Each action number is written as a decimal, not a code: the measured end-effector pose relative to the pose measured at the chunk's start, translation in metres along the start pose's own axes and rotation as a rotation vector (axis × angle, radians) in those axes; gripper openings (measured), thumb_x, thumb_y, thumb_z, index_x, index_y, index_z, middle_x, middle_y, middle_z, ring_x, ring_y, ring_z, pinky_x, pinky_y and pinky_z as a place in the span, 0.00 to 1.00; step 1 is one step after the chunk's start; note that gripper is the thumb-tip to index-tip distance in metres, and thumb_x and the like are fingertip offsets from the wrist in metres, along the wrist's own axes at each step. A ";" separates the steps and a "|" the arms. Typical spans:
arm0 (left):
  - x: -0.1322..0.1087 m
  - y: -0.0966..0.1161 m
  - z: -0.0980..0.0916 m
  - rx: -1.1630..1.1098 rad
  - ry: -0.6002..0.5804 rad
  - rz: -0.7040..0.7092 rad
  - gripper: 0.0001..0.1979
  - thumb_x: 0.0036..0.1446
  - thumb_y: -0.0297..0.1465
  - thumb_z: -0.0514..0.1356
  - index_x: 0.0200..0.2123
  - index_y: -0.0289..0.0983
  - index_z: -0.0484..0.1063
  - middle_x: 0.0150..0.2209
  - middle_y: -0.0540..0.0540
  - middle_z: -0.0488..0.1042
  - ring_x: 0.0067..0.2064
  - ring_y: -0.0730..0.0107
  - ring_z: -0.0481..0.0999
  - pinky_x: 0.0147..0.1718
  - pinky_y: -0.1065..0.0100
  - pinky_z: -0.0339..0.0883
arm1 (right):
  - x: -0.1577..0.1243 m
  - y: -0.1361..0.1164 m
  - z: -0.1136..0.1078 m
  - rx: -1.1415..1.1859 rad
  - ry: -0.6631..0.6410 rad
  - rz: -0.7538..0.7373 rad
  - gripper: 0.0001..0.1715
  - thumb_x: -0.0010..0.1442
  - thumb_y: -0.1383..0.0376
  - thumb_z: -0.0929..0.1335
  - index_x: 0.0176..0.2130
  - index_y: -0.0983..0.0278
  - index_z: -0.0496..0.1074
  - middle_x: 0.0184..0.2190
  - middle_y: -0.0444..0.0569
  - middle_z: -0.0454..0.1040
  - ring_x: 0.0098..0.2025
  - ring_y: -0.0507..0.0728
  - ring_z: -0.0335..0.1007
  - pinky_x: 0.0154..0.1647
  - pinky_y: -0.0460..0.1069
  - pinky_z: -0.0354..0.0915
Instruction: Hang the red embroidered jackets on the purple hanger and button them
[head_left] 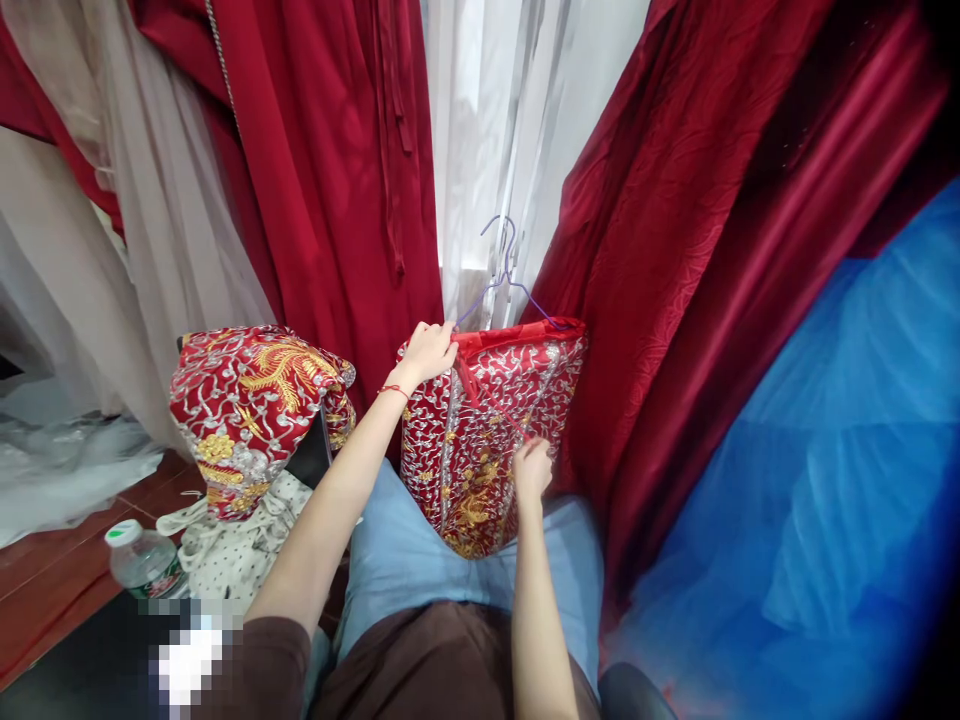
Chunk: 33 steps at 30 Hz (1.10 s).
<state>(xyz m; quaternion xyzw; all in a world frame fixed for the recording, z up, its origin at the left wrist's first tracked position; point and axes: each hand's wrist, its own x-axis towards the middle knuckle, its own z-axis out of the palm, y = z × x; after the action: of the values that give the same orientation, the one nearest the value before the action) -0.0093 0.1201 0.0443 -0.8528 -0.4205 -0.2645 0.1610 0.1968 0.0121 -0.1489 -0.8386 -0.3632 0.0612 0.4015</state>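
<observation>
A red skirt (pixel 480 450) with silver and gold embroidery hangs in front of my knees from a purple wire hanger (pixel 507 272). My left hand (pixel 429 352) is closed on the left end of its red waistband, by the hanger's lower corner. Lower down and to the right, my right hand (pixel 532 470) is closed round a thin red tie string (pixel 506 412) that runs up towards the waistband. The string is drawn slantwise across the embroidered front. Parts of the fingers of both hands are hidden.
Another embroidered red garment (pixel 255 400) lies folded at the left, above a dotted white cloth (pixel 240 540). A plastic bottle (pixel 146 560) stands near it. Red gowns (pixel 345 180) hang ahead and to the right, with blue tulle (pixel 840 480) at far right.
</observation>
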 end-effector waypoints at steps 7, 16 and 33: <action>-0.001 -0.002 -0.002 -0.048 -0.001 -0.020 0.19 0.66 0.33 0.47 0.54 0.31 0.66 0.43 0.35 0.77 0.46 0.52 0.74 0.51 0.55 0.57 | 0.000 0.010 0.001 0.059 -0.099 -0.076 0.08 0.63 0.64 0.62 0.39 0.63 0.68 0.31 0.53 0.77 0.33 0.60 0.75 0.31 0.49 0.62; -0.001 -0.003 -0.006 -0.055 -0.017 -0.027 0.19 0.67 0.33 0.46 0.54 0.31 0.66 0.44 0.36 0.77 0.47 0.53 0.74 0.53 0.55 0.56 | -0.001 -0.098 -0.021 0.967 -0.434 -0.389 0.22 0.57 0.49 0.67 0.44 0.61 0.70 0.21 0.38 0.66 0.20 0.50 0.57 0.23 0.46 0.56; -0.001 -0.007 -0.004 -0.058 -0.014 -0.027 0.21 0.68 0.33 0.44 0.56 0.29 0.65 0.45 0.35 0.77 0.47 0.52 0.74 0.53 0.56 0.56 | -0.001 -0.145 -0.014 0.435 -0.775 -0.476 0.09 0.45 0.67 0.72 0.22 0.64 0.67 0.15 0.36 0.64 0.20 0.46 0.55 0.23 0.44 0.51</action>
<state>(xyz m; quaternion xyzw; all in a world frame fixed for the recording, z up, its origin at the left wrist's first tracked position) -0.0164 0.1215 0.0480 -0.8531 -0.4254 -0.2729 0.1296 0.1208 0.0626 -0.0355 -0.5448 -0.6457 0.3492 0.4054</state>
